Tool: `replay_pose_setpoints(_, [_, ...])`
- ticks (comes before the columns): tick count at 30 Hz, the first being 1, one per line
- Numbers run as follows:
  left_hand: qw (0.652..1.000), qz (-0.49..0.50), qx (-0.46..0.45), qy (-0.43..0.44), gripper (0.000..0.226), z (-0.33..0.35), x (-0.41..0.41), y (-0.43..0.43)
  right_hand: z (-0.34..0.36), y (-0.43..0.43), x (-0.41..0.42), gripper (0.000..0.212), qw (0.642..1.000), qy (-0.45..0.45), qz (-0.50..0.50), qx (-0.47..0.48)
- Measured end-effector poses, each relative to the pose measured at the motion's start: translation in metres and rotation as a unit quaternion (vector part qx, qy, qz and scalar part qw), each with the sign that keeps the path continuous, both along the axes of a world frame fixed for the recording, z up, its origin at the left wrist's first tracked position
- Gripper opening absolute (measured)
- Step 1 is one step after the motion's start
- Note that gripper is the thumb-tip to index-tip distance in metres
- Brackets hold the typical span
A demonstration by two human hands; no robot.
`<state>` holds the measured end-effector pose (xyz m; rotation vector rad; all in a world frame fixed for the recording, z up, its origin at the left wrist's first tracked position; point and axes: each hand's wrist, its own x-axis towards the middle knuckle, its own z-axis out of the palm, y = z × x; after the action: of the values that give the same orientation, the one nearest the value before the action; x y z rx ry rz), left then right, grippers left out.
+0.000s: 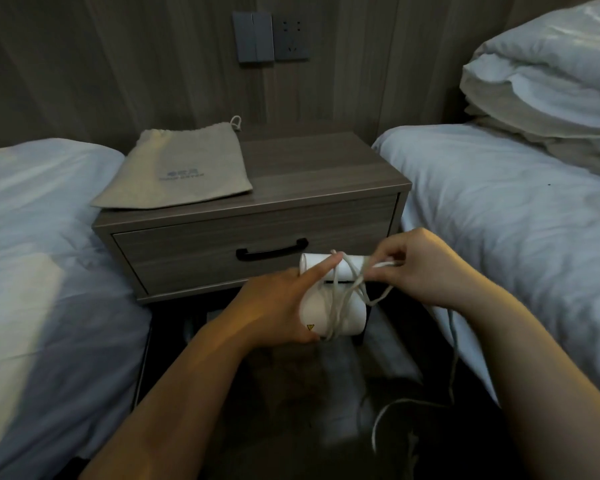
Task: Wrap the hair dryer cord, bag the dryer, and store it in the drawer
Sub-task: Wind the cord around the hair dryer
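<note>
A white folded hair dryer point(347, 313) is held in front of the nightstand drawer by my left hand point(278, 303), whose index finger lies along its top. Loops of the white cord point(347, 289) circle the dryer body. My right hand point(420, 268) pinches a strand of the cord just right of the dryer; the rest of the cord trails down to the floor at lower right. A beige drawstring bag point(181, 171) lies flat on the left of the nightstand top. The drawer point(187, 251), with a black handle point(272, 251), is closed.
The wooden nightstand point(326, 174) stands between two beds with white sheets: one bed point(32, 254) at left, the other bed point(516, 220) at right with stacked pillows point(548, 81). A wall switch and socket point(271, 36) sit above. Loose cord lies on the dark floor.
</note>
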<state>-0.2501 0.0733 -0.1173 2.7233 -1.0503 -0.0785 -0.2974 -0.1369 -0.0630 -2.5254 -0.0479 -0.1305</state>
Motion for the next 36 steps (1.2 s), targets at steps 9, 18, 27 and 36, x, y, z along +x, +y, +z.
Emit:
replay_pose_setpoints(9, [0.996,-0.074,-0.008,-0.056,0.108,-0.003,-0.008,-0.005,-0.014,-0.016,0.018,0.018,0.994,-0.043,-0.031,0.095])
replay_pose_setpoints(18, [0.993,-0.1,-0.006,-0.064,0.104,-0.01,-0.01,-0.008,-0.024,-0.004,0.027,0.006,0.996,-0.048,-0.042,0.066])
replay_pose_setpoints(27, [0.994,-0.104,0.018,-0.026,0.107,-0.013,-0.011,-0.006,-0.025,0.0,0.029,0.036,0.989,-0.031,-0.146,0.01])
replay_pose_setpoints(36, [0.993,-0.11,0.035,0.013,0.103,-0.016,-0.014,-0.008,-0.029,-0.004,0.028,0.033,0.995,0.02,-0.101,0.007])
